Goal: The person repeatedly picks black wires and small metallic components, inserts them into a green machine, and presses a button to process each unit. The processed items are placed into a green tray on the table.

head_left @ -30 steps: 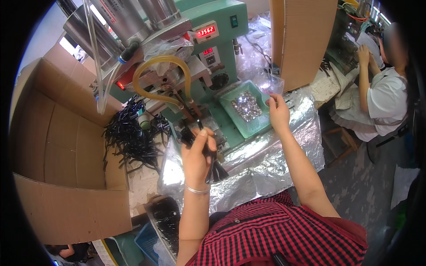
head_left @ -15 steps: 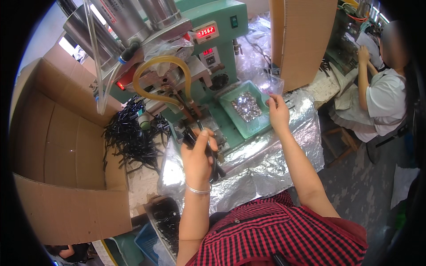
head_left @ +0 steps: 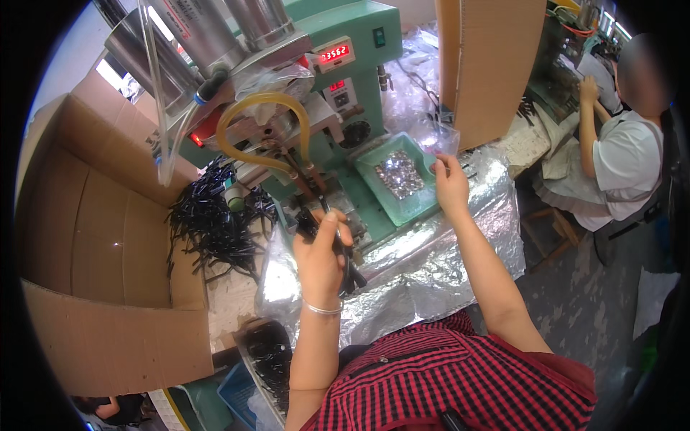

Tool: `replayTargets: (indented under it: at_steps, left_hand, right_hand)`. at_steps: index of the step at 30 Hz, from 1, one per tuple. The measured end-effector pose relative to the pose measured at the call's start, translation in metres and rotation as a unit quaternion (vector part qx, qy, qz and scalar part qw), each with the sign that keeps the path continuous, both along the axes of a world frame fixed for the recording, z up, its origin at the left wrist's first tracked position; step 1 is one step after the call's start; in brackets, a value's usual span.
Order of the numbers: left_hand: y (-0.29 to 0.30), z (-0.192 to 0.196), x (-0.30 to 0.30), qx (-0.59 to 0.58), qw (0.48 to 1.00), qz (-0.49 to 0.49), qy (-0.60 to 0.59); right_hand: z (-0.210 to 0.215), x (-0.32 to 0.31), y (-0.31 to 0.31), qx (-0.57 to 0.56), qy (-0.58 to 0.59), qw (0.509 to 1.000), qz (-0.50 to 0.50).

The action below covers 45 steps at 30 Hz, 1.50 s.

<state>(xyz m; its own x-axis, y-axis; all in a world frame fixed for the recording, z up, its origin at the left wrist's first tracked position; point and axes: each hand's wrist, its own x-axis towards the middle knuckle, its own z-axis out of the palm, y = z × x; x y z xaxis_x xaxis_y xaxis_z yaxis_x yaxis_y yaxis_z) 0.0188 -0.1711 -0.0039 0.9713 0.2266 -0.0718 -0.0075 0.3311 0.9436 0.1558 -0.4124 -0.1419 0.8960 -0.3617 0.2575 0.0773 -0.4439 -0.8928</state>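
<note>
My left hand (head_left: 321, 248) is closed round a bundle of thin black strips (head_left: 351, 279). One strip, between thumb and forefinger, points up at the copper-coloured rods (head_left: 310, 188) of a green bench machine (head_left: 359, 47); whether it touches them is hard to tell. My right hand (head_left: 451, 185) is at the right rim of a pale green tray (head_left: 381, 205), its thumb and fingertips pinched together. What they hold, if anything, is too small to make out. Small shiny silver pieces (head_left: 399, 174) lie in the tray.
A heap of black strips (head_left: 212, 215) lies left of the machine, beside a large open cardboard box (head_left: 108, 230). Crinkled foil (head_left: 402, 276) covers the bench front. A cardboard panel (head_left: 485, 72) rises behind the tray. Another person (head_left: 625, 151) works at the far right, near a wooden stool (head_left: 550, 230).
Both my hands stay almost where they were, with the same strips in the left. The other person at the right has shifted slightly.
</note>
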Motion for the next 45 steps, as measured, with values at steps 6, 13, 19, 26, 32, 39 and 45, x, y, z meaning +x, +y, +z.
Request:
replayTargets:
  at_steps: [6,13,19,26,32,39,45]
  left_hand:
    - [-0.003,0.004,0.0,0.023,1.0,0.01,0.004]
    - [-0.004,0.007,-0.002,0.049,0.998,0.021,0.014]
    - [-0.004,0.007,-0.001,0.037,0.999,0.019,0.014]
    - [-0.001,0.002,-0.001,-0.006,1.0,0.001,0.005]
    - [0.0,-0.002,0.0,-0.025,1.0,-0.009,-0.007]
    - [0.0,-0.002,0.0,-0.025,1.0,-0.007,-0.007]
    - [-0.001,0.001,0.0,-0.024,1.0,-0.002,0.002]
  right_hand:
    - [-0.005,0.002,-0.002,-0.003,-0.005,1.0,-0.007]
    - [0.004,-0.003,0.002,0.015,-0.007,1.0,0.0]
    - [0.004,-0.003,0.001,0.011,-0.006,1.0,0.0]
    - [0.005,-0.003,0.001,0.006,0.003,1.0,-0.006]
    - [0.0,0.0,0.0,-0.014,0.006,1.0,-0.009]
    - [0.005,-0.002,0.001,-0.015,0.008,1.0,-0.008]
    - [0.001,-0.001,0.0,-0.007,-0.009,1.0,-0.005]
